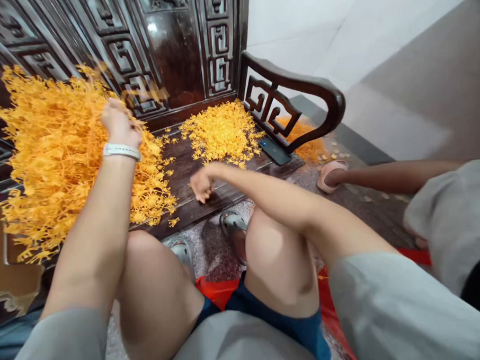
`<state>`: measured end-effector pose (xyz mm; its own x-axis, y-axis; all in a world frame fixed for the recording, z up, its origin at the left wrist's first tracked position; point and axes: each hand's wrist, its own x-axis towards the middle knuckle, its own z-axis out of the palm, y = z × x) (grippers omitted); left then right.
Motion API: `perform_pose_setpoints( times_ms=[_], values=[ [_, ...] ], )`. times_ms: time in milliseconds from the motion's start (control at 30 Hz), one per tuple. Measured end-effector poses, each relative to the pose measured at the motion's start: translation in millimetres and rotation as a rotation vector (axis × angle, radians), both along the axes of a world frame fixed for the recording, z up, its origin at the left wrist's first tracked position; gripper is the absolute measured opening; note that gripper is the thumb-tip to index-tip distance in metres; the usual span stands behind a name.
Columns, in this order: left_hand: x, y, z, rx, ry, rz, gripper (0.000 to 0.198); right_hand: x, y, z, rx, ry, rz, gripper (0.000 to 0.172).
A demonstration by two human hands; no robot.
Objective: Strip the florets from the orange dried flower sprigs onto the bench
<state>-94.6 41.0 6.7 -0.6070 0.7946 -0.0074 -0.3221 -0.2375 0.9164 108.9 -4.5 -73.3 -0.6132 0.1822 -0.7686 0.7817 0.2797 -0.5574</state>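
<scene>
A tall heap of tangled orange-yellow plastic pieces with thin stems covers the left part of the dark wooden bench. My left hand, a pale band at its wrist, is at the heap's upper right side. Its fingers are closed round some of the stringy yellow plastic, which is smeared by motion beside the hand. My right hand hovers over the bench's front edge with its fingers curled together; whatever they hold, if anything, is hidden. Beyond it lies a lower pile of small yellow plastic pieces.
A dark phone lies by the carved armrest. More orange pieces are on the floor past it. Another person's leg is at the right. A cardboard box stands at the left, and red material lies beneath me.
</scene>
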Motion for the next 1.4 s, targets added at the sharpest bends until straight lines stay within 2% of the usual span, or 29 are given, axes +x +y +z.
perform_pose_setpoints(
  times_ms=[33,100,167,233,267,333,400,433,467,500,633,733,800,933,1000,1067,1167,1300,1400],
  values=[
    [-10,-1,2.8,0.031,0.014,0.119,0.039,-5,-7,-3.1,-0.044,-0.104,0.111,0.019],
    [-26,-7,2.8,0.057,0.053,0.1,0.033,-9,-12,-2.5,-0.044,-0.101,0.178,0.023],
    [-32,-16,-4.8,0.019,0.001,0.027,0.03,-8,-5,7.1,0.051,0.118,0.06,0.024],
    [-30,-21,-15.0,-0.028,-0.066,-0.025,0.032,-2,10,20.2,0.152,0.364,-0.196,0.021],
    [-27,-22,-19.1,-0.038,-0.081,-0.044,0.032,3,19,25.6,0.181,0.475,-0.371,0.02],
    [-21,-22,-23.4,-0.036,-0.089,-0.062,0.033,15,35,31.0,0.232,0.647,-0.815,0.021],
    [-15,-21,-22.9,-0.024,-0.097,-0.085,0.034,29,43,29.2,0.286,0.688,-1.255,0.03],
    [-12,-20,-21.8,-0.019,-0.102,-0.104,0.034,36,45,26.9,0.304,0.672,-1.405,0.037],
    [-9,-19,-20.7,-0.016,-0.106,-0.129,0.035,42,45,24.5,0.304,0.658,-1.483,0.044],
    [-6,-18,-19.9,-0.014,-0.107,-0.155,0.037,47,45,22.7,0.278,0.663,-1.489,0.052],
    [12,-15,-22.5,0.003,-0.076,-0.215,0.042,52,35,26.1,0.054,0.865,-1.185,0.076],
    [29,-14,-28.3,0.006,-0.043,-0.24,0.042,45,30,33.3,-0.011,0.963,-1.091,0.086],
    [41,-15,-31.6,-0.007,-0.03,-0.253,0.043,40,29,33.4,-0.006,0.966,-1.048,0.078],
    [53,-16,-33.3,-0.021,-0.043,-0.262,0.037,39,34,24.3,0.088,0.83,-0.908,0.014],
    [50,-16,-32.1,-0.011,-0.064,-0.242,0.034,41,36,22.1,0.1,0.761,-0.857,0.02],
    [43,-15,-30.8,-0.008,-0.079,-0.205,0.035,40,33,24.7,0.029,0.724,-0.818,0.02],
    [32,-12,-29.4,-0.017,-0.079,-0.14,0.036,31,21,36.3,-0.173,0.725,-0.745,0.023],
    [30,-8,-26.3,-0.018,-0.05,-0.055,0.035,9,2,55.9,-0.488,0.695,-0.544,0.034],
    [37,-8,-22.4,-0.005,-0.005,-0.055,0.033,-1,-1,65.4,-0.603,0.625,-0.405,0.039]
  ],
)
